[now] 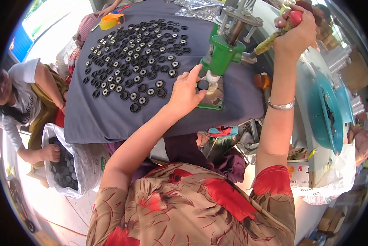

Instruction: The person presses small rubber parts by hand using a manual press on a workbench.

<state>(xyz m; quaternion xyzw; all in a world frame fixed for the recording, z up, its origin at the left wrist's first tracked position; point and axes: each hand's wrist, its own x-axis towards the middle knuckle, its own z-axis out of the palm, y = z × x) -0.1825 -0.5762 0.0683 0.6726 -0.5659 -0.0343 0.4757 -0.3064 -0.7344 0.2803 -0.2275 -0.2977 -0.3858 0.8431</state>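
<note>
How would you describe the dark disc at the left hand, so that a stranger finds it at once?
On the grey table, find the green press. Below its body, close beside the left hand, is the dark disc. Its face looks plain, unlike the ringed pieces spread farther left.

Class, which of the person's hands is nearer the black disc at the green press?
Left. The left hand is close beside the black disc; the right hand is well away, up at the red knob.
</note>
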